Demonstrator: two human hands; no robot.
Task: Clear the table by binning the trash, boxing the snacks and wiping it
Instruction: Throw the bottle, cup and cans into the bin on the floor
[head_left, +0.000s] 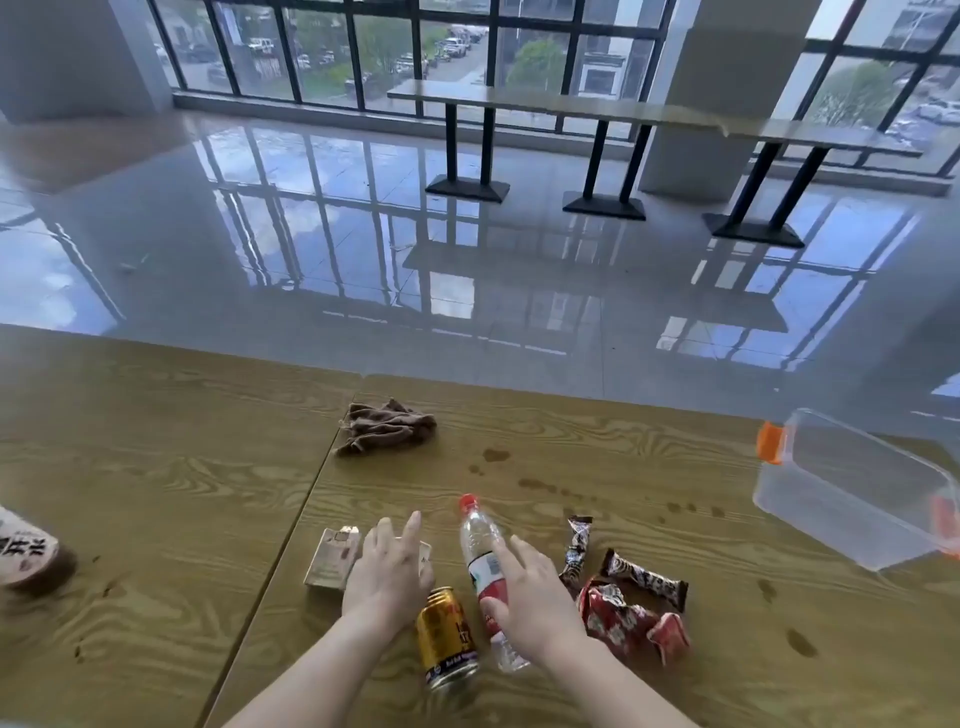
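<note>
On the wooden table (156, 493) my left hand (389, 566) lies flat, fingers apart, over a small beige carton (330, 561). My right hand (530, 592) rests on a clear plastic water bottle (480, 545) with a red cap that lies on its side; the fingers are not closed around it. A gold drink can (447, 642) lies between my wrists. Right of the bottle lie two dark snack bars (644, 578) (577, 548) and a crumpled red wrapper (628, 621). A brown cloth (387, 427) sits bunched near the far edge.
A clear plastic box (852, 499) with orange clips stands open at the right edge. A printed paper cup (26, 551) lies at the left edge. Dark liquid spots (540, 486) dot the table. Beyond are a glossy floor, a long bench table (623, 111) and windows.
</note>
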